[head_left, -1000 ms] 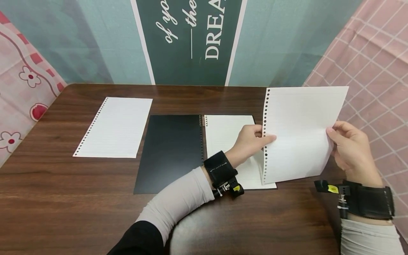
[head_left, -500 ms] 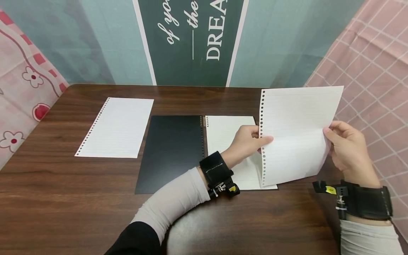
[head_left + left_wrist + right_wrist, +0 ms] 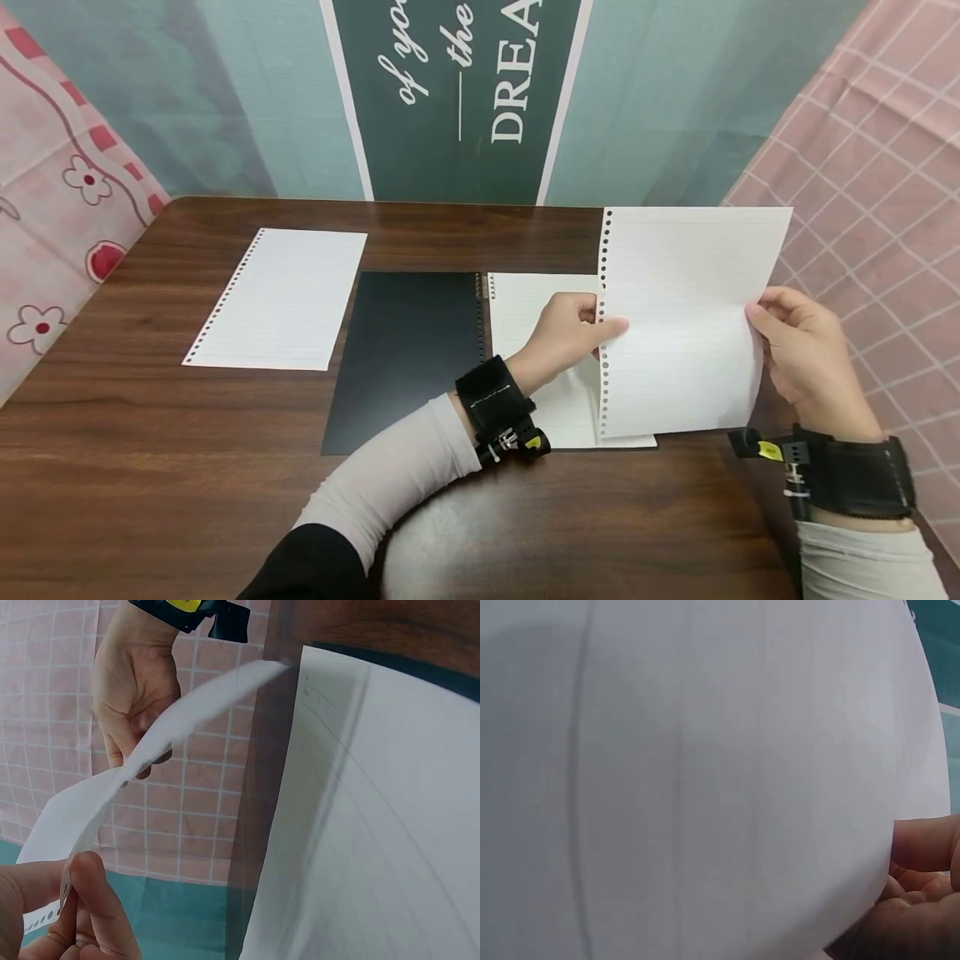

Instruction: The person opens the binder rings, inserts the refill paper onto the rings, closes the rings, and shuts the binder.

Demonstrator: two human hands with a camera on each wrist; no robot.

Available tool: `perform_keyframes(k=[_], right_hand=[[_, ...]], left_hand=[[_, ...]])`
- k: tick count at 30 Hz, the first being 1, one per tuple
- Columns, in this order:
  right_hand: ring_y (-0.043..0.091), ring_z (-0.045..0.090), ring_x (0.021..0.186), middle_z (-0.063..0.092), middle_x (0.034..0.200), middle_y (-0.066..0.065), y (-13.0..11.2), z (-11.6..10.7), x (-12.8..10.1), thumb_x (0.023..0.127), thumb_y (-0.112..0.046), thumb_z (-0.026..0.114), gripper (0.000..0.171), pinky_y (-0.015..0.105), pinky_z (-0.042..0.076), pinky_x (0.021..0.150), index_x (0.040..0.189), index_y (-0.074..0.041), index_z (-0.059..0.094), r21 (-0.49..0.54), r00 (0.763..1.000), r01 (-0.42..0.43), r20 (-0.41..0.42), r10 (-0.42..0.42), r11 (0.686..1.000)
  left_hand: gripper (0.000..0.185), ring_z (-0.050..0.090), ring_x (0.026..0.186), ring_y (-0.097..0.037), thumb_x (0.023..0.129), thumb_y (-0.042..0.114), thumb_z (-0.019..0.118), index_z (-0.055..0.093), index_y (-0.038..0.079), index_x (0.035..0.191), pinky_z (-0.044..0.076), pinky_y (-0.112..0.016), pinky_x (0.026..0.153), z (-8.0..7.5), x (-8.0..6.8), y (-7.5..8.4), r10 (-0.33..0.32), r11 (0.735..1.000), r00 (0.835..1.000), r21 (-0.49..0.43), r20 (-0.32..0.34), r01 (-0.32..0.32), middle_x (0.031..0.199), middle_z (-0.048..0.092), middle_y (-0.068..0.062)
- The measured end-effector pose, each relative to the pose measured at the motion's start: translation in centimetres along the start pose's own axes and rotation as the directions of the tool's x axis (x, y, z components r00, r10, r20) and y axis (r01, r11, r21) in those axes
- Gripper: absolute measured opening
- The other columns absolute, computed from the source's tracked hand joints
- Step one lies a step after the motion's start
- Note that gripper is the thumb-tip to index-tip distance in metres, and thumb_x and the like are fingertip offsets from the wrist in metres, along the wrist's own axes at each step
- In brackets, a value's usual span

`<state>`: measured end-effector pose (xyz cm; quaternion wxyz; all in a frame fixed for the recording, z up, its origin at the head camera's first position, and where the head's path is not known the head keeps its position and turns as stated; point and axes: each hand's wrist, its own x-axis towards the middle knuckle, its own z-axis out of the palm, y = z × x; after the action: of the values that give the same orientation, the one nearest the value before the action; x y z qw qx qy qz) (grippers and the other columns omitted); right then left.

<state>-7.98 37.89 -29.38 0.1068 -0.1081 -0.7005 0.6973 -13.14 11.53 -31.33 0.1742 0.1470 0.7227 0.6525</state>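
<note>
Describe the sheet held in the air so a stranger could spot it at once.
On the dark wooden table, look right of the open black binder. The held sheet stands above it, pinched by the left hand and right hand. Unlike the loose sheet lying flat, it is raised.

Your left hand [image 3: 52, 907] sits at the lower left corner, its thumb and fingers pinching the punched edge of the loose sheet [image 3: 150, 757], which runs as a thin curved band up and to the right. Your right hand [image 3: 135, 690] holds that sheet from behind, above your left hand, against the pink checked cloth [image 3: 195, 810]. To the right of the sheet, a lined page [image 3: 375, 825] lies flat on the dark counter [image 3: 390, 630].
</note>
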Motion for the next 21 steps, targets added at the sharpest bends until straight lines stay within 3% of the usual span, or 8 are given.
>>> perform_keyframes(k=[15,21], right_hand=[[0.004,0.052,0.064,0.056,0.075,-0.008,0.1,1.7,0.0,0.099,-0.008,0.056,0.017,0.018,0.041,0.051,0.090,-0.018,0.066,-0.166,1.000,-0.030,-0.010,0.029,0.986],[0.002,0.053,0.068,0.059,0.076,-0.011,0.4,2.4,0.0,0.100,-0.004,0.053,0.021,0.016,0.043,0.053,0.092,-0.020,0.065,-0.202,1.000,-0.009,0.023,0.014,0.979]], left_hand=[[0.014,0.060,0.060,-0.012,0.091,0.016,0.072,0.074,0.006,0.101,0.044,-0.020,0.060,-1.5,-0.4,-0.6,-0.020,0.998,1.000,0.066,-0.023,0.022,0.084,0.075,-0.006],[0.014,0.060,0.059,-0.012,0.091,0.016,0.072,0.074,0.007,0.102,0.045,-0.021,0.060,-2.2,-0.5,-0.8,-0.043,0.997,0.999,0.065,-0.031,0.045,0.082,0.074,-0.004]])
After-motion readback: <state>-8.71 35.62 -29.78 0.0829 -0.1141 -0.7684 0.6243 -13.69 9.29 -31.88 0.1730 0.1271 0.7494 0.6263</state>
